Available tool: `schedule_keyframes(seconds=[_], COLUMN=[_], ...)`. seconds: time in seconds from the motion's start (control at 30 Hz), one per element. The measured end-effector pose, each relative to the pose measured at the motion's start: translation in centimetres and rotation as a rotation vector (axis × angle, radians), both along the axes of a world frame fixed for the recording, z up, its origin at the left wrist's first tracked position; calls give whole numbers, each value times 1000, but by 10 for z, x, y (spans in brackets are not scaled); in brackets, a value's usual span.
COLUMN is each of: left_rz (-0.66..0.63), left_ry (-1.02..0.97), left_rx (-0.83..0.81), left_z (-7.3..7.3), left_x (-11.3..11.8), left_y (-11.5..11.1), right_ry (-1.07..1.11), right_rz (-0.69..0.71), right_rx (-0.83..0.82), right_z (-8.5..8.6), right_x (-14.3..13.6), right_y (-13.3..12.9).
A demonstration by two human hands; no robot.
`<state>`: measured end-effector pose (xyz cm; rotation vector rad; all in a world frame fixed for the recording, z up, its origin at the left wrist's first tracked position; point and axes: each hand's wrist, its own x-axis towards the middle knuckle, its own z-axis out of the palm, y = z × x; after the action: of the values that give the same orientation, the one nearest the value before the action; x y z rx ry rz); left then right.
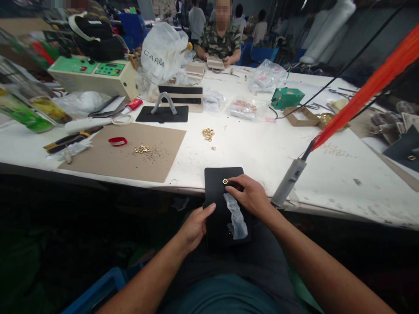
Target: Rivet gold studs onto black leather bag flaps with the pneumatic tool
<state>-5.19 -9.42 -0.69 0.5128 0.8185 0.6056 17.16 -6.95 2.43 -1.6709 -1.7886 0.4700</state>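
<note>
My left hand (196, 224) grips the left edge of a black leather bag piece (214, 192), thumb on top and fingers underneath. The piece rests partly on the table's front edge and partly over my lap. Near its upper end sits a small gold clasp (225, 181). The thumb and forefinger of my right hand (247, 192) pinch at the clasp's right side. A crumpled translucent wrapping (236, 218) covers what looks like a handle on the lower part of the piece. Just beyond lie a pile of gold fittings (208, 134) and a loose gold fitting (214, 148).
On the left, a brown board (108, 161) bears a red tape ring (117, 141) and gold fittings (142, 149); pliers (73, 138) lie beside it. Another black handled piece (162, 114) stands behind. A grey tool with an orange cord (290, 181) leans at right. A co-worker (221, 39) sits opposite.
</note>
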Motion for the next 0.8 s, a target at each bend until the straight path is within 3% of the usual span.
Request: schedule_keyframes(seconds=[0.13,0.27,0.5,0.7,0.8], left_rz=[92,77,58,101,6], left_ry=[-33,45,154,280,348], left_rx=[-9,80,59,72,180], left_z=[9,16,37,29,24], left_x=[7,11,16,21,11], left_y=[23,27,23,31,45], right_ry=[-180,-299,-317,-338,-380], right_rz=[-55,-17,216,219,260], right_rx=[-103,-108,-6,139,274], right_z=[1,12,13,8,14], right_x=[-12,-18,-12,-7,-2], right_y=[24,29,12,3,-1])
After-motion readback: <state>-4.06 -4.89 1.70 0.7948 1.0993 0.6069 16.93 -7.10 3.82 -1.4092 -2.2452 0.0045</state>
